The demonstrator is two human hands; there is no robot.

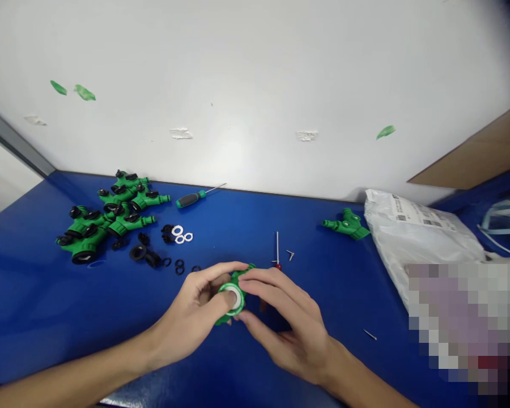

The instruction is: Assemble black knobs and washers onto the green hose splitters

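Observation:
Both hands hold a green hose splitter [243,303] over the front middle of the blue table. A white ring-shaped washer [233,293] sits inside its round opening, which faces up toward me. My left hand [198,303] grips the body from the left, its thumb pressed on the washer. From the right, my right hand [287,320] closes its fingertips around the rim and far side. The splitter's far end is mostly hidden by my fingers. Just beyond my right hand lies a screwdriver with a red collar [277,249], its handle largely covered.
Several assembled splitters with black valves [123,218] are grouped at left. Nearby lie black rings [138,252], white washers [177,231] and a green-black screwdriver [191,198]. Right of my hands are small screws [290,255], another green splitter [346,225] and a white plastic bag [425,226].

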